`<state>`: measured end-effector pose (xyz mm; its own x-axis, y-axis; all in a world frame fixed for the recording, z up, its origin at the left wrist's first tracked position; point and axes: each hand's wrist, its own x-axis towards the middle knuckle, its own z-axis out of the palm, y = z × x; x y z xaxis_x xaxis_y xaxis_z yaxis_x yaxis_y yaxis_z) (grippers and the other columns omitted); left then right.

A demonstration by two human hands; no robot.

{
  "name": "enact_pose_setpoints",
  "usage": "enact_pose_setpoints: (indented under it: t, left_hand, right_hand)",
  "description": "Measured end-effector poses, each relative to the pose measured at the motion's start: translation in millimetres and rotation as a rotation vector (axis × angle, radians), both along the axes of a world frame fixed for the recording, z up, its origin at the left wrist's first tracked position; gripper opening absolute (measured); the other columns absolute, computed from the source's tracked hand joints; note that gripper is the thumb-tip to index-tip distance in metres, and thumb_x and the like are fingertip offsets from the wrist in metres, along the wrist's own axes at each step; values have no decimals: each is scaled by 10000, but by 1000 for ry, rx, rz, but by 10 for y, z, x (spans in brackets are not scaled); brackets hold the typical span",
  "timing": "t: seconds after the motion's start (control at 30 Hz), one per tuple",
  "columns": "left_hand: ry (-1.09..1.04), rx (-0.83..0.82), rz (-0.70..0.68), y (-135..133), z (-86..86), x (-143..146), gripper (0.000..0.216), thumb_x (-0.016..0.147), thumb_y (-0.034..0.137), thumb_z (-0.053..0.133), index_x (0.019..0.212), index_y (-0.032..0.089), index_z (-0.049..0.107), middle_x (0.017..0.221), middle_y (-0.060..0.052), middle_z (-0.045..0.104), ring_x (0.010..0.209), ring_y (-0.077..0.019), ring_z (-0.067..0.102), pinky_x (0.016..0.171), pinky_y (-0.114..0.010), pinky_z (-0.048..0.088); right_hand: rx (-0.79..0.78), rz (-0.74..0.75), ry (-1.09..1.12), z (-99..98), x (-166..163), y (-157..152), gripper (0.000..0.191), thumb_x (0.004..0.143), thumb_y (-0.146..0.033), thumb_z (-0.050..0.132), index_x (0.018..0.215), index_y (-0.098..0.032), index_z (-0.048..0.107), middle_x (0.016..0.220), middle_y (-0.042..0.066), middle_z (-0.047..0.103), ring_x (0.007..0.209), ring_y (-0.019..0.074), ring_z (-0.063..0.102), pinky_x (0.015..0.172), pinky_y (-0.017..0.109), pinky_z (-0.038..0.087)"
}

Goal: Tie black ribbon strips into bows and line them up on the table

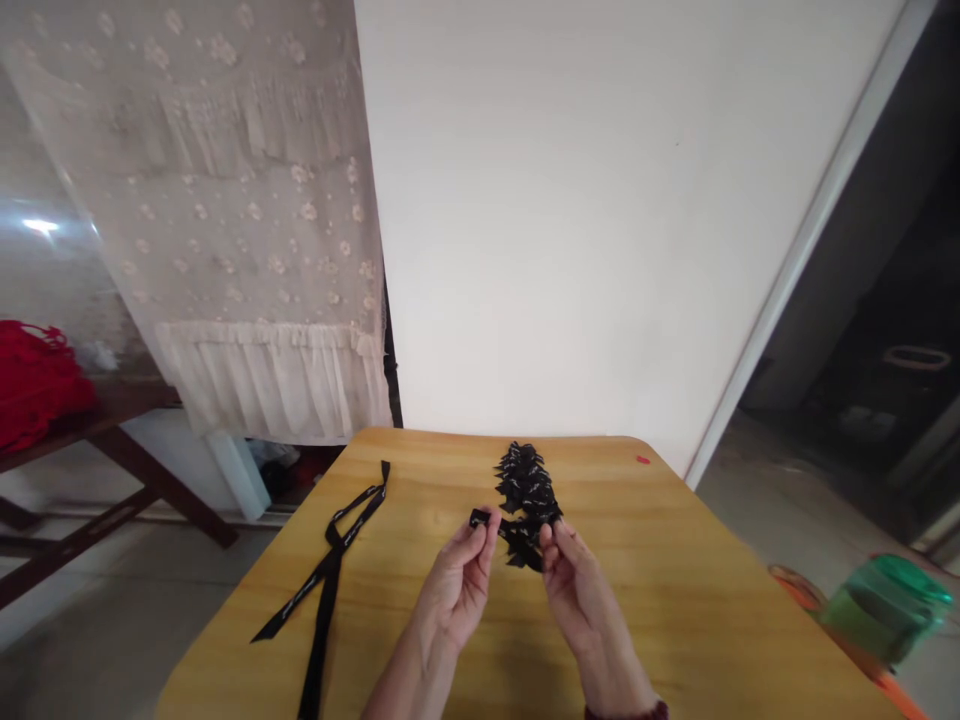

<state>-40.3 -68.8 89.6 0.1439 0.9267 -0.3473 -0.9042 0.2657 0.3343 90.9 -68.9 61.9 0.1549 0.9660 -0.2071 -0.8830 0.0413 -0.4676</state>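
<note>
My left hand (459,580) is raised over the wooden table (675,600), fingers pinched on a short piece of black ribbon (480,518) with small white print. My right hand (577,580) is beside it, fingers drawn together at the other end of the same piece, just in front of a pile of small black ribbon bows (527,490). The pile lies at the far middle of the table. Two long strips of black ribbon (334,560) lie crossed on the table's left side.
A white wall stands behind the table. A lace curtain (247,230) hangs at the left, with a dark wooden bench and red cloth (34,385) beyond. A green plastic jar (885,605) sits on the floor at the right. A small red speck (643,460) lies near the table's far right corner.
</note>
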Motion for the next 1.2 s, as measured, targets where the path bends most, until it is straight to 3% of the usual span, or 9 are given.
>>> enact_pose_setpoints:
  t: [0.13, 0.23, 0.37, 0.47, 0.57, 0.67, 0.77, 0.97, 1.2]
  left_hand:
    - [21, 11, 45, 28, -16, 8, 192, 732, -62, 452, 745, 55, 603, 769, -90, 670, 781, -162, 635, 670, -179, 535]
    - [27, -17, 63, 46, 24, 7, 176, 737, -45, 462, 717, 64, 599, 720, -75, 670, 704, -145, 645, 619, -181, 545]
    - [12, -74, -8, 47, 73, -20, 135, 754, 19, 486, 724, 87, 599, 657, -39, 660, 560, -110, 635, 480, -155, 532]
    - [-50, -133, -124, 45, 58, -43, 124, 787, 113, 478, 776, 124, 601, 570, 6, 632, 458, -90, 607, 329, -121, 452]
    - [-132, -140, -199, 47, 8, -60, 148, 812, 176, 452, 804, 131, 592, 542, 25, 615, 388, -58, 569, 268, -96, 371]
    - [-152, -117, -234, 51, -35, -74, 154, 816, 192, 447, 810, 132, 588, 654, 5, 650, 358, -31, 543, 249, -87, 331]
    - [-150, -141, -237, 63, -50, -78, 166, 826, 171, 427, 821, 122, 586, 644, -1, 653, 386, -43, 568, 276, -84, 370]
    - [-77, -169, -156, 82, -48, -61, 158, 797, 57, 437, 748, 62, 587, 650, -61, 665, 605, -124, 646, 509, -153, 528]
    - [34, 77, -284, -18, -21, -119, 162, 716, -68, 462, 761, -5, 605, 788, -155, 659, 753, -182, 639, 633, -169, 531]
  right_hand:
    - [15, 83, 20, 18, -1, -23, 257, 536, -53, 722, 757, -159, 643, 789, -10, 671, 682, 73, 639, 582, 70, 526]
    - [27, 87, 11, 23, 1, -33, 233, 534, -68, 729, 729, -162, 642, 768, -18, 667, 685, 74, 639, 596, 74, 526]
    - [40, 41, -41, 40, -9, -31, 176, 544, -91, 728, 635, -174, 602, 606, -68, 616, 523, 42, 601, 426, 61, 491]
    - [24, 35, -42, 76, -32, -38, 195, 551, -119, 729, 616, -179, 555, 500, -105, 535, 382, 6, 493, 271, 48, 360]
    - [17, 86, 5, 100, -45, -50, 227, 541, -138, 736, 594, -175, 518, 416, -131, 432, 311, -15, 386, 251, 49, 299]
    - [30, 173, 42, 96, -32, -60, 223, 550, -166, 734, 594, -164, 516, 391, -139, 383, 282, -27, 323, 254, 53, 275]
    - [28, 209, 45, 89, -10, -67, 200, 577, -174, 721, 593, -152, 523, 420, -124, 428, 283, -36, 325, 260, 48, 278]
    - [0, 229, 52, 97, 8, -96, 136, 632, -150, 683, 720, -153, 579, 556, -77, 582, 315, -34, 413, 274, 29, 326]
    - [-67, 166, 26, 62, 74, -130, 151, 591, -79, 693, 697, -149, 612, 705, -13, 670, 598, 60, 633, 433, 63, 483]
